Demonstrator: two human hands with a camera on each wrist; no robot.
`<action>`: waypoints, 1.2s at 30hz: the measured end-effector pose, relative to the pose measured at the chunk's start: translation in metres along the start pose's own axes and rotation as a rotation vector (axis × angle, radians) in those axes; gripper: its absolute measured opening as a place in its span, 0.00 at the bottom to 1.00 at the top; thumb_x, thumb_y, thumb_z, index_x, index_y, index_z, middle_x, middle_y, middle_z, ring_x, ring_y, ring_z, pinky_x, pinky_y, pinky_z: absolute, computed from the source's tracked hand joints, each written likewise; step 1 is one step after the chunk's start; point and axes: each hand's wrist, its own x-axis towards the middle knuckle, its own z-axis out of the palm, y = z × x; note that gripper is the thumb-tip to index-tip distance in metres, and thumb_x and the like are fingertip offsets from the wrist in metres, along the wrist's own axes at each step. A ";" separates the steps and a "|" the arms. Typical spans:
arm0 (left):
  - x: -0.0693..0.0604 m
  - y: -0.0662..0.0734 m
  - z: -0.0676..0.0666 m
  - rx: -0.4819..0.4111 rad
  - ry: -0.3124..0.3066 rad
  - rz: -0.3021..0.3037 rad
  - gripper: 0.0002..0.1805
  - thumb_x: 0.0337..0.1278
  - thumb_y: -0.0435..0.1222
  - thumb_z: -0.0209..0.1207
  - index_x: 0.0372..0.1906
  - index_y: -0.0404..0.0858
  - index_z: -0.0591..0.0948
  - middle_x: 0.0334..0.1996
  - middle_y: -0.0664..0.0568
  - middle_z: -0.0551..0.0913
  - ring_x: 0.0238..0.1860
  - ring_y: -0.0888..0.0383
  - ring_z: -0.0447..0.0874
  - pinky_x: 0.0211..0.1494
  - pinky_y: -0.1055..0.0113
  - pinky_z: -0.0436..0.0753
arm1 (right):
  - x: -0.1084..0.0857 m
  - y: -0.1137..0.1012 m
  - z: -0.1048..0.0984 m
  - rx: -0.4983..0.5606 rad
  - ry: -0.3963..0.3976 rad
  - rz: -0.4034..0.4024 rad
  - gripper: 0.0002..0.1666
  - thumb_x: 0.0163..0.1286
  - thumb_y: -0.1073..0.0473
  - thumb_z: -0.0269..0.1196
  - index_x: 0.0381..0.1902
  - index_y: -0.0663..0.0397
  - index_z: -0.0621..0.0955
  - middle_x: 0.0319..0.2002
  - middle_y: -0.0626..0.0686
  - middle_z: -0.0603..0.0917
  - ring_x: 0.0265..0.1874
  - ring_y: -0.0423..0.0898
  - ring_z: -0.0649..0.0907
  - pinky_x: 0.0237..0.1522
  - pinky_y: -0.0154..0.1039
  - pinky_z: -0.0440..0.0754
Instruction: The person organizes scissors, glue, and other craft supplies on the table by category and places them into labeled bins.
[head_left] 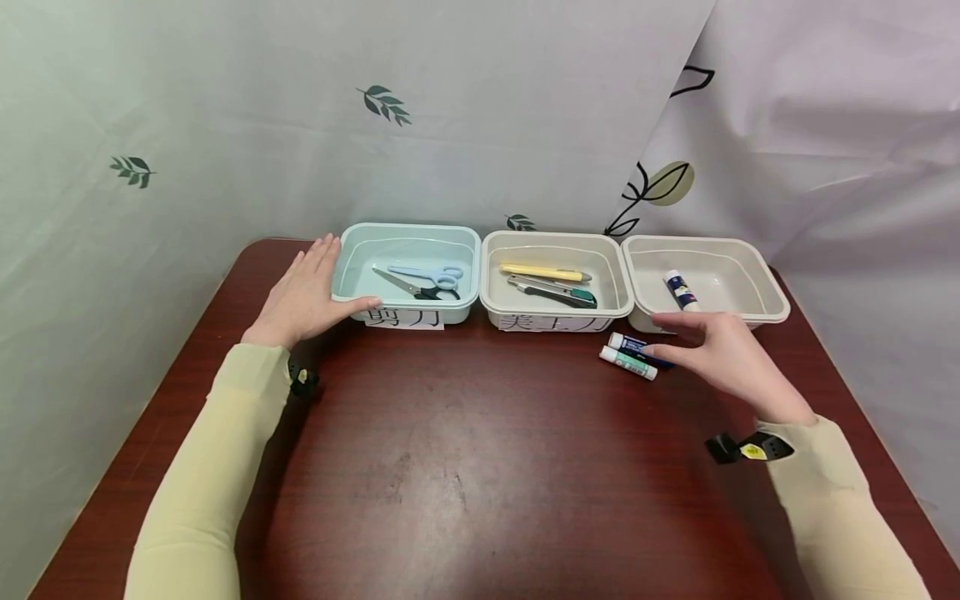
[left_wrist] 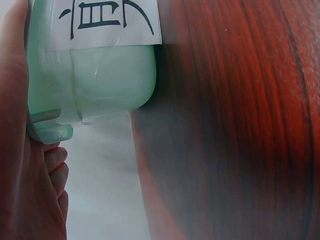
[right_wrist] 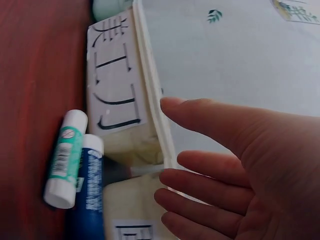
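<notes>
My left hand [head_left: 303,296] rests on the left corner of a light blue bin [head_left: 472,308], its fingers along the side and the thumb at the front rim. Two scissors, one with light blue handles [head_left: 447,277] and one with black [head_left: 431,294], lie inside. My right hand [head_left: 723,358] hovers in front of the right beige bin [head_left: 772,312], thumb and fingers spread apart, holding nothing. Beside its fingertips, a green-and-white glue stick [right_wrist: 65,160] and a dark blue one [right_wrist: 89,185] lie on the table. Another glue stick [head_left: 681,290] is inside the right bin.
Between these bins stands a middle beige bin [head_left: 622,304] with a yellow utility knife [head_left: 543,272] and other cutters [head_left: 558,292]. Paper labels [head_left: 405,318] with characters are on the bin fronts. A patterned curtain [head_left: 480,125] hangs behind the brown table [head_left: 450,467].
</notes>
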 end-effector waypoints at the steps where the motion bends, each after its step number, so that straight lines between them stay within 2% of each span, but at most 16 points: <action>1: 0.000 0.000 0.000 0.000 0.001 0.000 0.66 0.56 0.72 0.56 0.81 0.30 0.44 0.80 0.35 0.45 0.80 0.43 0.38 0.80 0.51 0.37 | 0.000 0.002 0.002 -0.001 -0.005 -0.008 0.30 0.57 0.47 0.79 0.55 0.54 0.88 0.49 0.54 0.88 0.54 0.52 0.82 0.51 0.28 0.71; 4: 0.000 0.000 0.000 -0.001 -0.001 -0.001 0.66 0.56 0.72 0.56 0.81 0.30 0.44 0.80 0.35 0.45 0.80 0.43 0.38 0.80 0.51 0.37 | -0.001 0.008 0.007 0.008 -0.031 -0.004 0.32 0.57 0.47 0.79 0.56 0.56 0.87 0.50 0.56 0.88 0.55 0.54 0.81 0.55 0.36 0.73; 8: 0.001 -0.001 0.001 0.000 0.000 -0.001 0.67 0.55 0.73 0.57 0.81 0.30 0.45 0.80 0.35 0.45 0.80 0.43 0.38 0.80 0.51 0.37 | -0.002 0.015 0.012 0.011 -0.070 0.037 0.33 0.59 0.45 0.78 0.57 0.58 0.86 0.52 0.59 0.87 0.56 0.57 0.80 0.57 0.53 0.75; 11: 0.001 -0.001 0.001 0.000 0.001 -0.001 0.67 0.55 0.73 0.57 0.81 0.30 0.45 0.80 0.35 0.45 0.80 0.43 0.38 0.80 0.51 0.37 | -0.002 0.021 0.016 -0.001 -0.084 0.061 0.33 0.61 0.45 0.77 0.58 0.59 0.85 0.52 0.61 0.86 0.56 0.58 0.80 0.57 0.59 0.76; 15: 0.001 -0.001 0.001 -0.003 -0.004 -0.003 0.67 0.55 0.72 0.57 0.81 0.30 0.44 0.80 0.35 0.44 0.80 0.43 0.38 0.80 0.52 0.36 | -0.003 0.028 0.023 -0.012 -0.088 0.076 0.32 0.62 0.47 0.76 0.58 0.61 0.85 0.52 0.62 0.86 0.55 0.60 0.81 0.57 0.60 0.76; 23: 0.001 0.000 0.000 0.001 -0.005 -0.006 0.67 0.55 0.72 0.57 0.81 0.30 0.44 0.80 0.35 0.44 0.80 0.43 0.38 0.80 0.53 0.35 | -0.002 0.040 0.039 -0.020 -0.022 0.024 0.25 0.62 0.56 0.76 0.54 0.63 0.86 0.48 0.63 0.87 0.49 0.59 0.83 0.52 0.57 0.77; 30: 0.000 0.000 0.000 -0.001 -0.004 -0.005 0.67 0.55 0.72 0.57 0.81 0.30 0.44 0.80 0.35 0.44 0.80 0.43 0.38 0.80 0.52 0.36 | -0.002 0.043 0.044 -0.033 -0.002 0.003 0.18 0.64 0.63 0.72 0.52 0.62 0.87 0.46 0.64 0.87 0.49 0.61 0.84 0.50 0.59 0.78; 36: 0.000 0.000 0.000 0.000 -0.004 -0.005 0.67 0.55 0.72 0.57 0.81 0.30 0.44 0.80 0.35 0.44 0.80 0.43 0.38 0.80 0.52 0.36 | -0.001 0.042 0.047 -0.029 -0.005 0.005 0.16 0.63 0.65 0.72 0.50 0.62 0.88 0.44 0.62 0.88 0.46 0.58 0.84 0.48 0.54 0.78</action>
